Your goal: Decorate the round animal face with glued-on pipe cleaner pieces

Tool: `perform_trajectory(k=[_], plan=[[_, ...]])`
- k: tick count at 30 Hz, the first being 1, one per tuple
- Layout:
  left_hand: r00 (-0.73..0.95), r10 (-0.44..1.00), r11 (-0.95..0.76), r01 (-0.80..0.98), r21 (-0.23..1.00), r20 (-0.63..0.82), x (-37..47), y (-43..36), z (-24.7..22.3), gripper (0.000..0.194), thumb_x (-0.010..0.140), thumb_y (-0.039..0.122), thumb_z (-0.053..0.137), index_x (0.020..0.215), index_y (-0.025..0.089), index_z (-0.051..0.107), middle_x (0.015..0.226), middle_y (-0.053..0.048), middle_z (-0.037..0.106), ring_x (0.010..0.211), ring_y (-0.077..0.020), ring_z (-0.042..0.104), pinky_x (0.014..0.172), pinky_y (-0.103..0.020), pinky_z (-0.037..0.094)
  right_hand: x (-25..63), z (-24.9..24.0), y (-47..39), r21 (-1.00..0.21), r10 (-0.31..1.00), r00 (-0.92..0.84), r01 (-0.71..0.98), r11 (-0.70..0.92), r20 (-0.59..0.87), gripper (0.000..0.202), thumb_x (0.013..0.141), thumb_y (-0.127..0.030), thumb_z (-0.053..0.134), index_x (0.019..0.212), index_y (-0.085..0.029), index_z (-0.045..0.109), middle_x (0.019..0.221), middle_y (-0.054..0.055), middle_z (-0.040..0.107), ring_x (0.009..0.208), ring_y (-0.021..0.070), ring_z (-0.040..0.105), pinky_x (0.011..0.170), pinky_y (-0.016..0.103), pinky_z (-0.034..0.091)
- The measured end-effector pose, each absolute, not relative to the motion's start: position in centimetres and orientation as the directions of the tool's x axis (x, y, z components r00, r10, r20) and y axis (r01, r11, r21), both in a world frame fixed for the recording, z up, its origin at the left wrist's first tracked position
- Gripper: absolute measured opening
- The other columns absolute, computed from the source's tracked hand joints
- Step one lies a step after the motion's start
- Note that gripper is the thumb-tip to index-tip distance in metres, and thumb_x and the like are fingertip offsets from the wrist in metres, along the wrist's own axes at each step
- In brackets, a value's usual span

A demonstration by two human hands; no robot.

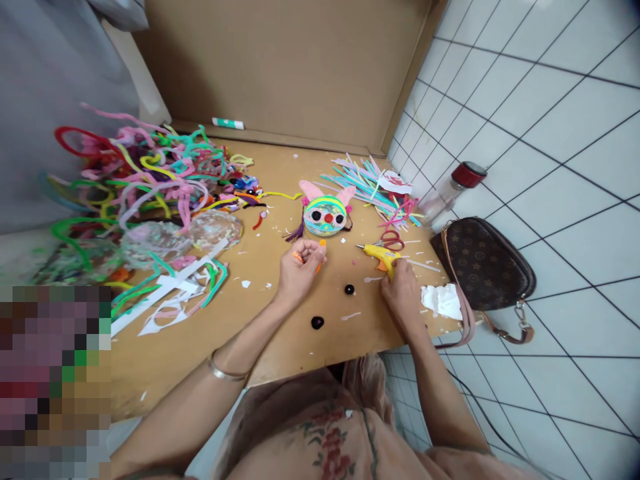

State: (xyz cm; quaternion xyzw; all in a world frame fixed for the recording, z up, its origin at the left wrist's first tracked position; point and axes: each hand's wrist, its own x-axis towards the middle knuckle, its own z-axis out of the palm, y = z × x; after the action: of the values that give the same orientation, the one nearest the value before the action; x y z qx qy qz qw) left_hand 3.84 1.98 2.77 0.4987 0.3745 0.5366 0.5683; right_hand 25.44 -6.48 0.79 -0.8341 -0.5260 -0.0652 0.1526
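My left hand (300, 268) is closed in a pinch on a small coiled orange pipe cleaner (323, 244), just above the table. My right hand (401, 293) grips the handle of a yellow hot glue gun (381, 254), its nozzle pointing left. Beyond my hands sits a round animal-face craft (326, 227) with pink ears, dark round eyes, a red nose and a purple tassel at its left. Two black coiled discs, a nearer one (317, 323) and a farther one (349, 289), lie between my forearms. Red-handled scissors (392, 240) rest behind the glue gun.
A tangled heap of pipe cleaners (150, 167) covers the table's left; straight pastel ones (357, 183) lie at the back right. White paper strips (175, 287), crumpled tissue (442, 301), a brown handbag (485, 267), a red-capped bottle (453, 190) and a glue stick (228, 123) are around.
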Motion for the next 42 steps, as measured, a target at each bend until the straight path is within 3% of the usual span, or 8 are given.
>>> perform_trajectory(k=[7,13,18,30,38,40,42], plan=[[0.152,0.982,-0.074,-0.225,0.971,0.11,3.9,1.9,2.5,0.042,0.071,0.056,0.077,0.073,0.019,0.058,0.059,0.002,0.061,0.05,-0.0081,0.049,0.048,-0.021,0.035,25.9,0.8,-4.8,-0.326,0.764,0.486,0.869,-0.371,0.424,0.026,0.088,-0.017,0.037,0.112,-0.018,0.046,0.107,0.014,0.058,0.102,0.0272,0.056,0.089,0.04,0.045],[0.131,0.985,-0.074,-0.24,0.968,0.108,3.9,2.1,2.6,0.041,0.07,0.055,0.077,0.073,0.018,0.058,0.059,0.002,0.062,0.049,-0.0078,0.048,0.048,-0.02,0.035,25.4,0.8,-2.0,-0.231,0.775,0.539,0.842,-0.488,0.331,0.029,0.088,-0.012,0.036,0.112,-0.011,0.051,0.107,0.021,0.059,0.096,0.0289,0.056,0.081,0.039,0.044],[0.136,0.984,-0.079,-0.25,0.965,0.115,3.8,2.2,2.7,0.041,0.071,0.055,0.076,0.073,0.018,0.058,0.06,0.001,0.062,0.049,-0.0074,0.046,0.048,-0.02,0.034,24.7,0.4,-2.5,-0.125,0.779,0.511,0.856,-0.502,0.363,0.032,0.092,-0.029,0.046,0.116,-0.008,0.054,0.114,0.023,0.059,0.103,0.0323,0.056,0.085,0.039,0.044],[0.12,0.988,-0.063,-0.252,0.966,0.096,3.9,2.5,2.4,0.041,0.069,0.054,0.076,0.072,0.017,0.058,0.059,0.002,0.061,0.051,-0.0075,0.047,0.049,-0.019,0.034,26.8,-1.1,-0.8,-0.192,0.748,0.516,0.855,-0.482,0.418,0.039,0.088,-0.028,0.049,0.122,-0.01,0.052,0.11,0.02,0.061,0.098,0.0303,0.056,0.086,0.04,0.041],[0.122,0.991,-0.008,-0.332,0.943,0.051,4.0,3.1,2.1,0.048,0.064,0.06,0.078,0.074,0.018,0.058,0.062,0.001,0.064,0.047,-0.0058,0.041,0.048,-0.02,0.031,26.6,0.7,-1.2,-0.19,0.775,0.508,0.861,-0.471,0.377,0.041,0.087,-0.03,0.051,0.119,-0.007,0.056,0.114,0.025,0.061,0.107,0.036,0.054,0.091,0.046,0.038],[0.125,0.991,0.009,-0.371,0.929,0.04,4.0,3.4,1.9,0.05,0.062,0.061,0.079,0.075,0.017,0.059,0.064,0.0,0.065,0.046,-0.0051,0.039,0.048,-0.02,0.03,25.2,1.7,-1.7,-0.279,0.734,0.485,0.874,-0.397,0.475,0.041,0.087,-0.032,0.05,0.12,-0.008,0.058,0.122,0.026,0.059,0.112,0.0373,0.053,0.093,0.049,0.039],[0.13,0.991,0.024,-0.391,0.92,0.029,3.9,3.7,1.7,0.051,0.06,0.061,0.08,0.076,0.016,0.059,0.063,0.001,0.065,0.045,-0.0045,0.038,0.047,-0.02,0.029,23.1,2.9,-1.9,-0.429,0.767,0.363,0.894,-0.127,0.529,0.035,0.089,-0.034,0.048,0.113,-0.013,0.063,0.116,0.02,0.064,0.109,0.0332,0.057,0.094,0.048,0.042]])
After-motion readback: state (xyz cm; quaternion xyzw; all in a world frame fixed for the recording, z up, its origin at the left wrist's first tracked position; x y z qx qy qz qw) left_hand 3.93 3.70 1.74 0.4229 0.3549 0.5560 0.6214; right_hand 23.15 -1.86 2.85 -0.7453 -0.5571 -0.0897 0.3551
